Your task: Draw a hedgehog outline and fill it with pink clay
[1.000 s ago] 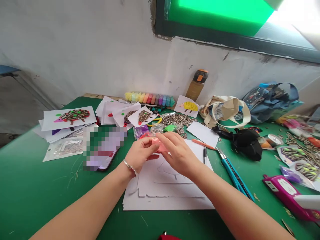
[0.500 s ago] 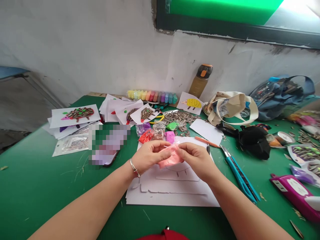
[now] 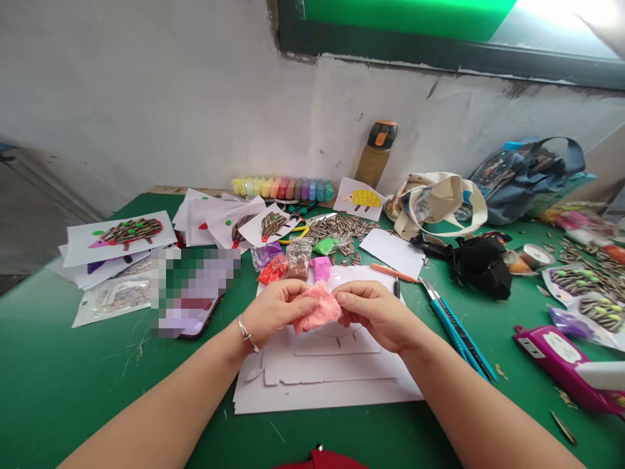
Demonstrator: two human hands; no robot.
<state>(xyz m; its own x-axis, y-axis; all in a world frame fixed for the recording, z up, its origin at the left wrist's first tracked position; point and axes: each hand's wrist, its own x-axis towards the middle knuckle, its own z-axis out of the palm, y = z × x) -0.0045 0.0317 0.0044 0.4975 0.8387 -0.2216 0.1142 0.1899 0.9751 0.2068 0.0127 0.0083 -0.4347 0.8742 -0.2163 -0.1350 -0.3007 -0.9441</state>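
Pinched between the thumb and fingers of my left hand [image 3: 278, 312] is a packet of pink modelling clay [image 3: 317, 309] in thin, crumpled plastic. My right hand [image 3: 375, 309] has its fingertips closed on the packet's right side. The packet is above a white sheet with a pencil outline [image 3: 336, 342], partly covered by my hands, on a stack of paper [image 3: 317, 394]. Just beyond my hands lie small clay packets: red [image 3: 273, 269], brown [image 3: 299, 259], magenta [image 3: 321, 268], green [image 3: 326, 245] and purple [image 3: 266, 254].
Sunflower seeds [image 3: 342, 228] are heaped at the back. A blue cutter [image 3: 456, 326], an orange pen [image 3: 393, 272] and a purple device [image 3: 561, 365] lie rightward. Seed-covered hedgehog pictures [image 3: 127, 234] and a blurred phone [image 3: 200, 306] are left. A bottle [image 3: 375, 156] stands by the wall.
The packet has turned and bunched up toward my left hand, and my right fingers have shifted to its right edge. The whole view has swung slightly to the right.
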